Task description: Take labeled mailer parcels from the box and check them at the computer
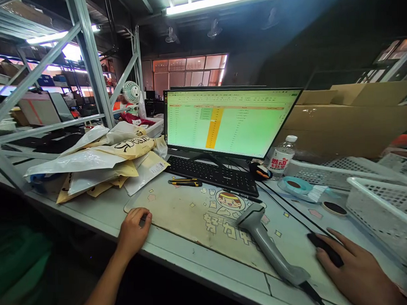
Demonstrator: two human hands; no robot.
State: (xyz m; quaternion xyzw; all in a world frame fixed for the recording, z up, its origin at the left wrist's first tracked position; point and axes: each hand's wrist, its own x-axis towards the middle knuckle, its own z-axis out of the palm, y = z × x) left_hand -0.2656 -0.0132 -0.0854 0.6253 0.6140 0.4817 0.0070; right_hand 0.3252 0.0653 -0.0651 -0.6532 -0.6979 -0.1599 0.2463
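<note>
My right hand (361, 264) rests over a black computer mouse (325, 249) on the desk mat, its fingers curved round it. My left hand (135, 231) lies at the front edge of the mat with its fingers curled in. A small dark patch shows between thumb and forefinger; whether it is an object or shadow is unclear. Between my hands lies a grey barcode scanner (273, 248), its head pointing away from me. A monitor (222, 124) shows a spreadsheet with an orange column, and a black keyboard (213, 172) sits below it.
Plastic mailer bags (102, 157) are piled at the left. Two box cutters (185, 183) lie before the keyboard. On the right stand a bottle (283, 158), a roll of pale-blue tape (296, 184) and a white basket (378, 212). A metal rack post (91, 63) rises at the left.
</note>
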